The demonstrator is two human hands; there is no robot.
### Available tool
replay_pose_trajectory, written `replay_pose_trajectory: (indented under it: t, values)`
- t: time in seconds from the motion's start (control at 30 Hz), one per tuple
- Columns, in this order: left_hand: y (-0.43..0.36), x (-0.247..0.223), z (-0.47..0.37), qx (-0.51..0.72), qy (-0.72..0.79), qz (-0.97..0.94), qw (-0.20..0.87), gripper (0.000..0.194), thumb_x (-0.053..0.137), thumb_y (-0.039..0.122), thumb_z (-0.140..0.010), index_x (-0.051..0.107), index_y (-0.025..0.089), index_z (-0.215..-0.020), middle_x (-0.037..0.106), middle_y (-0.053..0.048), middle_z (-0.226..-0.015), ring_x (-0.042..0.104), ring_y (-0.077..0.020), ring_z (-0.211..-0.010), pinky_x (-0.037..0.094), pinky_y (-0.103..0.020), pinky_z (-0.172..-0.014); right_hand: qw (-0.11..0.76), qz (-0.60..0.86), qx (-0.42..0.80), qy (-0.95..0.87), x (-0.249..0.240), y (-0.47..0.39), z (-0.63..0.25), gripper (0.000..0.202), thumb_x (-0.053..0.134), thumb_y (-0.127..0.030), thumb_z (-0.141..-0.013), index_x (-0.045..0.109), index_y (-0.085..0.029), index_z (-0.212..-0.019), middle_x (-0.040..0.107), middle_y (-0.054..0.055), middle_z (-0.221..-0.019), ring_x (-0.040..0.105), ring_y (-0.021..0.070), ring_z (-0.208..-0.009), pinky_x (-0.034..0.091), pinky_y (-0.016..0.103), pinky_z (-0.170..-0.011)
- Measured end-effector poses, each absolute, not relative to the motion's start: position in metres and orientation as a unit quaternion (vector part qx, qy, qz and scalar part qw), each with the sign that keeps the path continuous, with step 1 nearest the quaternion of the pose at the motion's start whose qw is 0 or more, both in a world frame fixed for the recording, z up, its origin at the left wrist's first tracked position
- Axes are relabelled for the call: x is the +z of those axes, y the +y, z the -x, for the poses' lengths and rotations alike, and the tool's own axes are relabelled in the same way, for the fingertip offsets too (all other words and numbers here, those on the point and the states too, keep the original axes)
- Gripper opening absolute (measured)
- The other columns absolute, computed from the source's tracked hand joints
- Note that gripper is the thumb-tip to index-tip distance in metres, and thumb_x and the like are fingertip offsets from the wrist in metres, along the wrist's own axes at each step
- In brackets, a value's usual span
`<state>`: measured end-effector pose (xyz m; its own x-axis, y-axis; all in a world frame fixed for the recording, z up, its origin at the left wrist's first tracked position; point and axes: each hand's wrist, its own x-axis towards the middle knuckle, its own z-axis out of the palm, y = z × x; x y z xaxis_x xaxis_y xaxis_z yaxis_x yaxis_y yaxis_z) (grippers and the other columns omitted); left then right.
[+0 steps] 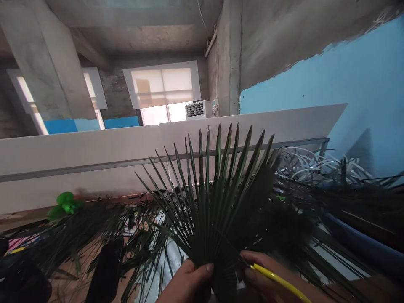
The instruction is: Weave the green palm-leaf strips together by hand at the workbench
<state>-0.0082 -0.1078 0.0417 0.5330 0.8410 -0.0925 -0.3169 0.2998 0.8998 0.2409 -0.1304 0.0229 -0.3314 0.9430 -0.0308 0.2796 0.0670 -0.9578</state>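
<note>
A dark green fan palm leaf [208, 219] stands upright in front of me, its narrow pointed segments spread upward. My left hand [192, 277] grips it low down, thumb pressed on the near side. At the leaf's lower right edge, my right hand [261, 269] is closed around a tool with a yellow handle [277, 281]. A dark metal part of that tool shows by the fingertips, close to the leaf; its exact kind is hard to make out. Leaf and fingers hide the tool's tip.
Cut leaf strips [94, 223] litter the surface to the left, around a black phone [105, 269] and a bright green plastic object [65, 204]. White curled strips [303, 164] lie in a heap at right. A long white panel [78, 155] runs behind, below an air conditioner [197, 110].
</note>
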Motion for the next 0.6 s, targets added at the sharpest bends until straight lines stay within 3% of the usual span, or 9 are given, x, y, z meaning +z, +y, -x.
replay_pose_trajectory:
  t: [0.1, 0.23, 0.37, 0.6]
  values:
    - [-0.108, 0.045, 0.008, 0.38, 0.299, -0.453, 0.749, 0.029, 0.077, 0.037, -0.071, 0.069, 0.015, -0.087, 0.071, -0.009, -0.086, 0.066, -0.0248, -0.088, 0.045, -0.035, -0.087, 0.338, 0.467, 0.527, -0.624, 0.031, -0.127, -0.233, 0.072, 0.058, -0.072, -0.079, 0.059, -0.022, -0.131, 0.067, 0.01, -0.121, 0.057, 0.0314, -0.116, 0.049, 0.038, -0.096]
    - [-0.108, 0.048, 0.008, 0.398, 0.286, -0.429, 0.759, 0.025, 0.078, 0.033, -0.07, 0.068, 0.015, -0.085, 0.07, -0.006, -0.08, 0.064, -0.0214, -0.081, 0.045, -0.033, -0.084, 0.322, 0.407, 0.557, -0.649, 0.037, -0.119, -0.226, 0.07, 0.067, -0.075, -0.068, 0.071, -0.015, -0.103, 0.069, 0.006, -0.09, 0.062, 0.0246, -0.087, 0.052, 0.031, -0.078]
    - [-0.106, 0.05, 0.013, 0.376, 0.319, -0.426, 0.759, 0.023, 0.079, 0.03, -0.065, 0.066, 0.016, -0.077, 0.066, -0.002, -0.07, 0.06, -0.0167, -0.067, 0.045, -0.031, -0.079, 0.291, 0.417, 0.54, -0.671, 0.04, -0.111, -0.227, 0.065, 0.066, -0.076, -0.067, 0.071, -0.015, -0.087, 0.06, 0.0, -0.07, 0.055, 0.0165, -0.066, 0.046, 0.025, -0.062]
    - [-0.112, 0.058, 0.021, 0.299, 0.279, -0.491, 0.769, 0.008, 0.072, 0.023, -0.073, 0.069, 0.017, -0.075, 0.066, -0.003, -0.075, 0.062, -0.0197, -0.079, 0.041, -0.035, -0.091, 0.246, 0.407, 0.461, -0.75, 0.052, -0.109, -0.236, 0.068, 0.059, -0.081, -0.067, 0.072, -0.018, -0.089, 0.065, 0.002, -0.079, 0.058, 0.0209, -0.076, 0.047, 0.027, -0.068]
